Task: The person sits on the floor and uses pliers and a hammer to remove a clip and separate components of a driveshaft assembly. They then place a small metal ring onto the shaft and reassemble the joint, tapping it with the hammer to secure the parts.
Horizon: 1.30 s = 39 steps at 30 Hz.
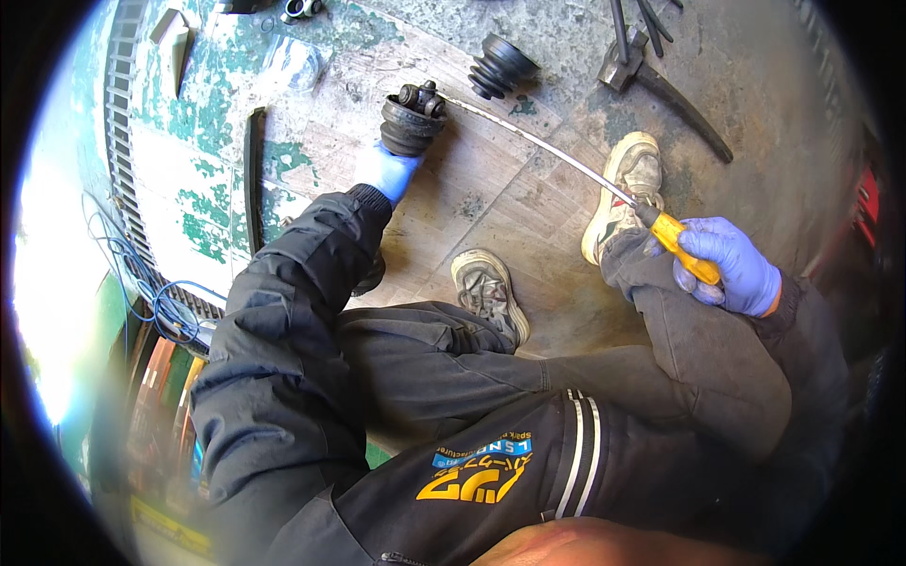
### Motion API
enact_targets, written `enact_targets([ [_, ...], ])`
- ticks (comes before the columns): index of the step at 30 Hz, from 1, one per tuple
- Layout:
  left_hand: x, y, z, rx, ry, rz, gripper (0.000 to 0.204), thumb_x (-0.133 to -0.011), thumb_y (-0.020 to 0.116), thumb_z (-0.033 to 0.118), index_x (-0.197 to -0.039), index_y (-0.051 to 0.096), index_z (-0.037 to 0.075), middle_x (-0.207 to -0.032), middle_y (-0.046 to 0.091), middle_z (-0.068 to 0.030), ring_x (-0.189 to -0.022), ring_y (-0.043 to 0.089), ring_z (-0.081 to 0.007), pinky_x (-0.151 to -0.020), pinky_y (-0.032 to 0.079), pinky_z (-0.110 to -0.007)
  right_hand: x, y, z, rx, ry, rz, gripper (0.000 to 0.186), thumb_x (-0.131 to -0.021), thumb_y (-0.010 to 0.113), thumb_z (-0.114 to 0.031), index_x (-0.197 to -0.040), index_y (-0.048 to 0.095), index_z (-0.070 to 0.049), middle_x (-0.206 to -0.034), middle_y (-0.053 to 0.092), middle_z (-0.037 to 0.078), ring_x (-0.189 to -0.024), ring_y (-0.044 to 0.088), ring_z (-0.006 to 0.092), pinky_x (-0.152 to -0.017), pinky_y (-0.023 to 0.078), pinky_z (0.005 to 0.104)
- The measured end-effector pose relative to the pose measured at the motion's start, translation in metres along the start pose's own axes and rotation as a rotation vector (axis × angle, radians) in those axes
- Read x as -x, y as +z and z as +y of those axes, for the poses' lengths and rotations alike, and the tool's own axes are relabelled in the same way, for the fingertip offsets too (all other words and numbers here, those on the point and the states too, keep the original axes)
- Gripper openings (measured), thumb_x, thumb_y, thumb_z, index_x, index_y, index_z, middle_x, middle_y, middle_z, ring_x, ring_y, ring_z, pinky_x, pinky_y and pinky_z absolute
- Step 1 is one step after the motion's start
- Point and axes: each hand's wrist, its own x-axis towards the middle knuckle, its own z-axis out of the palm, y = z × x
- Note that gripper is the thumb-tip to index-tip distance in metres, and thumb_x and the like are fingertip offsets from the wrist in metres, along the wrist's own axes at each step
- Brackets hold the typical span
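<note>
Left hand [385, 175] grips one rubber-booted joint [412, 126], right hand [732, 261] one yellow-handled screwdriver [674, 240], one bellows boot [501, 67] lying at twelve o'clock.

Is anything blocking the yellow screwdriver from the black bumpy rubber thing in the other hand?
Nothing visible. The long yellow-handled metal screwdriver in the blue-gloved right hand reaches across to the dark metal joint atop the black ribbed rubber boot in the blue-gloved left hand.

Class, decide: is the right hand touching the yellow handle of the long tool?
Touching: the head view shows the right hand closed around the yellow handle.
</note>
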Motion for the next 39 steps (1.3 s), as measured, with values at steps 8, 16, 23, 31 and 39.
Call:
enact_targets([
  [8,0.002,0.007,-0.007,0.007,0.123,0.110,0.041,-0.095,0.069,0.045,-0.108,0.079,0.009,-0.102,0.078,-0.0218,-0.101,0.074,-0.0407,-0.085,0.057,-0.046,-0.021,-0.002,0.017,-0.457,0.167,-0.148,0.048,-0.110,0.054,-0.040,-0.125,0.064,0.005,-0.073,0.067,0.013,-0.038,0.047,0.0127,-0.037,0.036,0.0261],
  [16,-0.002,0.004,-0.003,-0.043,-0.068,0.008,0.038,-0.089,0.080,0.028,-0.118,0.076,0.005,-0.112,0.079,-0.0163,-0.105,0.075,-0.0278,-0.093,0.056,-0.039,-0.020,0.004,0.000,0.112,-0.046,0.059,0.044,-0.108,0.063,-0.034,-0.131,0.060,0.002,-0.074,0.065,0.009,-0.043,0.050,0.0097,-0.041,0.038,0.0231],
  [23,-0.002,0.005,-0.005,-0.018,0.000,0.033,0.038,-0.088,0.080,0.028,-0.118,0.076,0.005,-0.111,0.079,-0.0166,-0.104,0.076,-0.0279,-0.093,0.056,-0.039,-0.011,0.007,-0.004,0.170,-0.078,0.099,0.047,-0.105,0.067,-0.036,-0.132,0.059,0.002,-0.075,0.066,0.007,-0.044,0.050,0.0077,-0.042,0.037,0.0227],
  [31,0.002,0.002,0.002,-0.074,-0.017,0.033,0.038,-0.089,0.077,0.034,-0.114,0.078,0.005,-0.108,0.079,-0.0192,-0.105,0.076,-0.0314,-0.091,0.056,-0.040,-0.011,0.009,-0.015,0.196,-0.145,0.154,0.042,-0.106,0.065,-0.034,-0.131,0.060,0.000,-0.076,0.066,0.005,-0.045,0.050,0.0073,-0.043,0.037,0.0219],
  [39,0.003,0.003,0.003,-0.099,-0.026,0.047,0.040,-0.091,0.073,0.041,-0.115,0.077,0.008,-0.111,0.078,-0.0206,-0.109,0.073,-0.0389,-0.093,0.056,-0.044,-0.016,0.010,-0.024,0.286,-0.208,0.221,0.049,-0.102,0.068,-0.039,-0.130,0.059,0.000,-0.076,0.067,0.006,-0.043,0.048,0.0081,-0.042,0.036,0.0226],
])
